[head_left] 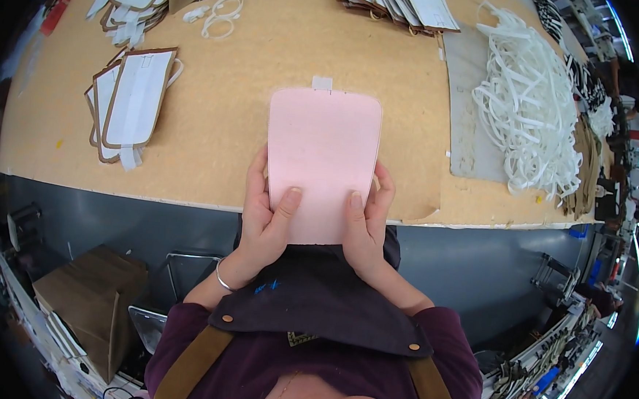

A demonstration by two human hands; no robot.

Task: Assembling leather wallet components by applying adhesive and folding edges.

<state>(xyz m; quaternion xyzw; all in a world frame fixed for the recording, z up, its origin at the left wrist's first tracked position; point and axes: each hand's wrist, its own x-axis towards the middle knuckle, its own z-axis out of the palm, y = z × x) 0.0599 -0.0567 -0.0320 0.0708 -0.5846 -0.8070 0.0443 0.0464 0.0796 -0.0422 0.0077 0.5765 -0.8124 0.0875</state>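
Observation:
Between my two hands is a flat pink panel (324,141) with rounded far corners, held over the table's front edge. A small pale tab (322,83) sticks out from its far edge. My left hand (267,211) grips its left side, thumb on top and fingers curled beneath. My right hand (368,221) grips the right side the same way. The fingers under the panel are partly hidden. To the left, on the table, lies a small stack of white panels with brown edges (137,97), with a strip of clear tape at the near end.
On the tan table (236,128), a tangled heap of white straps (530,103) lies at the right on a grey sheet (464,128). More panels (397,3) are piled at the far side. A white cord (222,18) lies far left. A brown box (94,295) stands below left.

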